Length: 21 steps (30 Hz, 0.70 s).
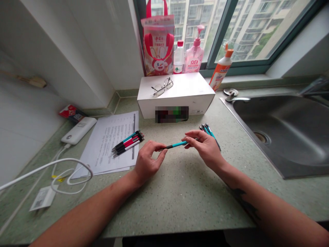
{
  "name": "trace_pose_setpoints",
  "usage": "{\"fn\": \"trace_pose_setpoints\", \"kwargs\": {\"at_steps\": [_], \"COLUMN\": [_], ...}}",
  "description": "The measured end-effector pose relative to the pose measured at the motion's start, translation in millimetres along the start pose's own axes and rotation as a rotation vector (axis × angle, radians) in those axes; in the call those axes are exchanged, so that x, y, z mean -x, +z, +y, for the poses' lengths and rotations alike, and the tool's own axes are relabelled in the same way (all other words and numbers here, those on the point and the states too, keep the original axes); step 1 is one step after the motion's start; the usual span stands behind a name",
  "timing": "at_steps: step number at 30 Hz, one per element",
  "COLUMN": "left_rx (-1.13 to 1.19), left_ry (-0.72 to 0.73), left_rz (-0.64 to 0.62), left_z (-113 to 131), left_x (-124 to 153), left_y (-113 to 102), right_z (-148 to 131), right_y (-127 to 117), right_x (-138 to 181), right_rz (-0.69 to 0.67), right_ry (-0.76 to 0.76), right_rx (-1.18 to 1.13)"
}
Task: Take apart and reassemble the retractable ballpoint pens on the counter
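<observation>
A teal pen (177, 144) with a black grip is held level above the green speckled countertop (180, 192). My left hand (147, 160) pinches its black end, and my right hand (204, 145) pinches the teal end, both with fingers closed. A small bunch of pens (128, 143), teal, red and white with black grips, lies on printed papers (110, 142) left of my hands. More teal pens (209, 132) lie behind my right hand, partly hidden by it.
A white box (177, 94) with glasses (162, 86) on top stands behind the pens. A steel sink (285, 130) fills the right. A power bank (78, 130) and white cable (61, 168) lie at left. Bottles (194, 55) and a red bag (158, 44) line the windowsill.
</observation>
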<state>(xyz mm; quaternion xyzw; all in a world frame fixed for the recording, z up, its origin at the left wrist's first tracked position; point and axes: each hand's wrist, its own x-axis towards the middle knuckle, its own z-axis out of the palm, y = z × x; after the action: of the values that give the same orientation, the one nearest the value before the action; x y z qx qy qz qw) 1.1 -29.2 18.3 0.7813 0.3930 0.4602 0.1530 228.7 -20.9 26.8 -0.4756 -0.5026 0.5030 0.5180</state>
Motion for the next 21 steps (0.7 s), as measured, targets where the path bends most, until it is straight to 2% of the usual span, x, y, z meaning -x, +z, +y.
{"fn": "trace_pose_setpoints", "kwargs": {"at_steps": [5, 10, 13, 18, 21], "left_rx": [0.033, 0.005, 0.013, 0.044, 0.041], "left_ry": [0.022, 0.024, 0.02, 0.029, 0.032], "left_rz": [-0.029, 0.047, 0.046, -0.002, -0.007], "left_z": [-0.6, -0.2, -1.1, -3.0, -3.5], "left_x": [0.7, 1.1, 0.6, 0.4, 1.1], "left_y": [2.7, 1.5, 0.5, 1.3, 2.3], "right_z": [3.9, 5.4, 6.1, 8.7, 7.9], "right_y": [4.5, 6.5, 5.0, 3.7, 5.0], "right_x": [2.4, 4.3, 4.3, 3.6, 3.5], "right_rz": [0.002, -0.041, -0.076, -0.052, -0.059], "right_ry": [0.042, 0.07, 0.062, 0.043, 0.067], "right_rx": [-0.123, -0.146, -0.127, -0.007, -0.038]}}
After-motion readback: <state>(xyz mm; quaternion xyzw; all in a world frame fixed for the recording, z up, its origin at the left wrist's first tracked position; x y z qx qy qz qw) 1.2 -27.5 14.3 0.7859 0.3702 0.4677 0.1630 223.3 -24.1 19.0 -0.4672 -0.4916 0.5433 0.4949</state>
